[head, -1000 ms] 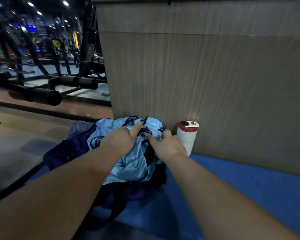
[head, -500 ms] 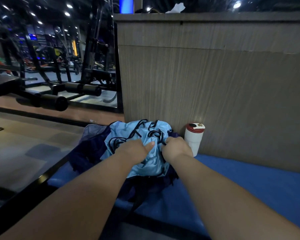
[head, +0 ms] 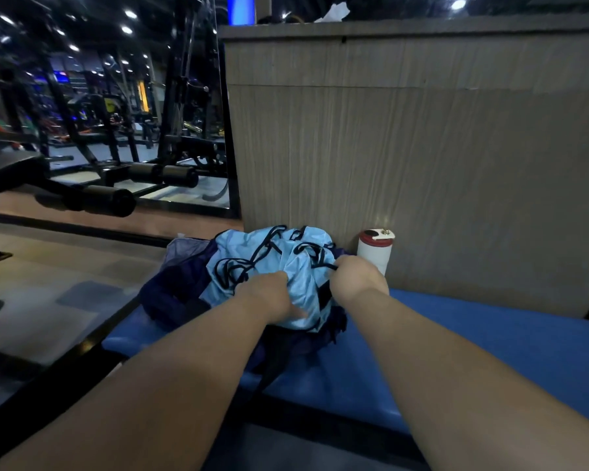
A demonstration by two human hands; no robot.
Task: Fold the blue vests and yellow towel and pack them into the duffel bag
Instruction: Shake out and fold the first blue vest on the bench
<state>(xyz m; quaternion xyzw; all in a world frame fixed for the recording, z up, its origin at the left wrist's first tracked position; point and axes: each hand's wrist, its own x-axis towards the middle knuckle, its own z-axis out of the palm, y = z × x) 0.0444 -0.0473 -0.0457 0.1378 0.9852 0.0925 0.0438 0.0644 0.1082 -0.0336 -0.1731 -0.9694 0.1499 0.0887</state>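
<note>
Blue vests point(head: 305, 283) lie in a crumpled, tangled bundle on top of the dark duffel bag point(head: 174, 294). The bag sits on the blue bench point(head: 490, 351) against the wooden panel point(head: 422, 164), near a white bottle point(head: 374, 256). None of the vests looks folded, so the step in hand is, I judge, separating 1 vest from the heap.

To do it well, follow the black trim until you find 1 neck or arm opening. Then lift slowly, so the loops of the other vests slip off instead of dragging the whole pile. The bench to the right of the bag looks a good place to lay it flat.

Your 2 hands are close together but not touching. Your left hand point(head: 269, 297) is curled down into the pale cloth, gripping a fold. Your right hand point(head: 357, 277) is closed, pinching a strip of black trim at the bundle's right edge. The yellow towel is not in view.
</note>
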